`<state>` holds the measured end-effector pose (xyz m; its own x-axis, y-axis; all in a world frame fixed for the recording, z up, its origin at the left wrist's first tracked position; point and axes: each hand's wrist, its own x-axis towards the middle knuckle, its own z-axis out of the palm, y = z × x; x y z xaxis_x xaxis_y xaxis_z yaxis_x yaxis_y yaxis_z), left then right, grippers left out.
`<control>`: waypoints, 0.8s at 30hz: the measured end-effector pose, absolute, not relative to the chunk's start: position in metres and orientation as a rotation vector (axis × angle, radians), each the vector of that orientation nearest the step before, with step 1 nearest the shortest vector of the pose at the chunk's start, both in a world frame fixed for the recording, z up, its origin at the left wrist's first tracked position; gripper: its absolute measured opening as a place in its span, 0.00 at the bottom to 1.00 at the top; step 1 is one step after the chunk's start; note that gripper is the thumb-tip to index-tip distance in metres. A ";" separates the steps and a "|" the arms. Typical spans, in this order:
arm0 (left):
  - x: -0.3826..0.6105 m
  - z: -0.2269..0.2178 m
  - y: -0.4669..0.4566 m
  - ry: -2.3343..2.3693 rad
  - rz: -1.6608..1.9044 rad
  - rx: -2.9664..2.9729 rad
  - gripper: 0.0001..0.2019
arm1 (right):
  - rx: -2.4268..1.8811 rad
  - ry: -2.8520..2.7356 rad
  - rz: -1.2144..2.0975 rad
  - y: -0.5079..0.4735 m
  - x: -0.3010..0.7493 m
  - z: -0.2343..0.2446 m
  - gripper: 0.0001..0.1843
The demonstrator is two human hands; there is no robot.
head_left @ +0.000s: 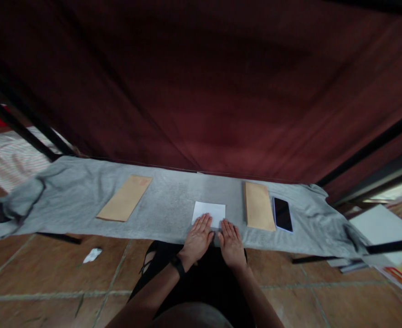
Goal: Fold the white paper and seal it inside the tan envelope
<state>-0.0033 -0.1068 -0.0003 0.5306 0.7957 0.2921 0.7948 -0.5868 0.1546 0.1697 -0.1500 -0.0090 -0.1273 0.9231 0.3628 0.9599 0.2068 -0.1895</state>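
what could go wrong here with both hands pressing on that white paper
Both the left hand and right hand press flat on the white paper's near edge, close to the front edge of the loose grey cloth. A push could wrinkle the cloth and crease or skew the paper. A right-hand sweep might also nudge the brown envelope into the phone lying just beside it, perhaps sliding the phone toward the drooping cloth end.

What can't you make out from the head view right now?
- White paper: near edge hidden under both hands; folds not visible.
- Left hand, right hand: palms down, undersides hidden.
- Brown envelopes: print too small.
- Phone: screen dark.
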 end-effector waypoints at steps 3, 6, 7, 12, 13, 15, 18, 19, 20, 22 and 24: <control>-0.004 0.001 -0.108 1.398 0.513 2.727 0.26 | -1.750 -2.057 -0.091 -0.140 0.165 0.000 0.28; -0.006 0.004 -0.104 1.378 0.463 2.698 0.26 | -1.702 -2.090 -0.031 -0.124 0.152 0.005 0.28; -0.006 0.005 -0.103 1.389 0.446 2.678 0.26 | -1.684 -2.110 -0.006 -0.119 0.148 0.005 0.29; -0.004 0.010 -0.090 1.541 0.438 2.576 0.25 | -1.666 -2.169 0.056 -0.101 0.137 -0.001 0.28; -0.003 0.010 -0.087 1.549 0.440 2.580 0.25 | -1.683 -2.168 0.057 -0.099 0.137 -0.002 0.28; -0.001 0.010 -0.080 1.546 0.442 2.600 0.26 | -1.734 -2.160 0.064 -0.094 0.139 -0.003 0.27; 0.001 0.007 -0.071 1.554 0.418 2.614 0.26 | -1.793 -2.168 0.058 -0.088 0.142 -0.002 0.26; 0.002 0.006 -0.069 1.559 0.402 2.617 0.26 | -1.801 -2.175 0.039 -0.087 0.143 -0.002 0.26; 0.003 0.004 -0.067 1.568 0.385 2.617 0.26 | -1.804 -2.180 0.012 -0.086 0.143 -0.002 0.25; 0.003 0.001 -0.063 1.609 0.360 2.608 0.27 | -1.801 -2.179 -0.049 -0.085 0.143 -0.003 0.26; 0.001 -0.002 -0.060 1.661 0.345 2.589 0.28 | -1.805 -2.157 -0.094 -0.085 0.143 -0.006 0.26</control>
